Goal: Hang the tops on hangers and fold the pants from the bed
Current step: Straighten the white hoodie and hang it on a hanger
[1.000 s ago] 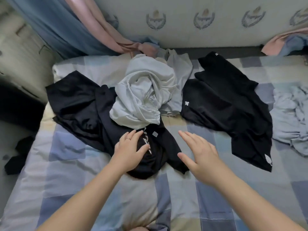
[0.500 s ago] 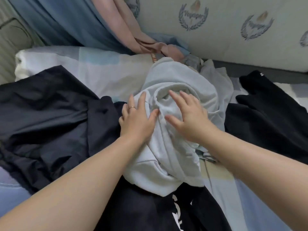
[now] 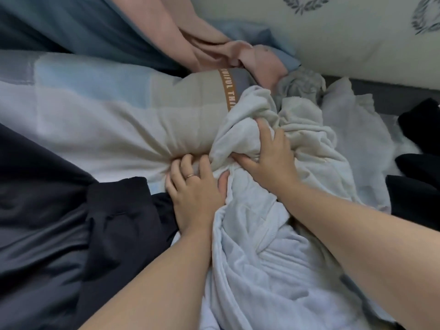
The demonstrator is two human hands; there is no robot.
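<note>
Left hand (image 3: 194,189), ringed: fingers curled into the pale garment's edge. Right hand (image 3: 270,163): clutching its bunched folds. Pale garment (image 3: 262,258): crumpled on the bed's checked cover (image 3: 95,129), black clothes (image 3: 71,234) beside it, long axis running away toward the crest-printed wall (image 3: 357,36). Blue curtain (image 3: 83,27): far left.

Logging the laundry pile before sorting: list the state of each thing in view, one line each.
left hand, fingers curled, gripping the edge of the pale grey garment
right hand, fingers dug into its folds, gripping
pale grey garment, crumpled in a heap, unfolded
left black garment, rumpled, unfolded
right black garment, unfolded, partly out of frame
pink cloth, draped and bunched
</note>
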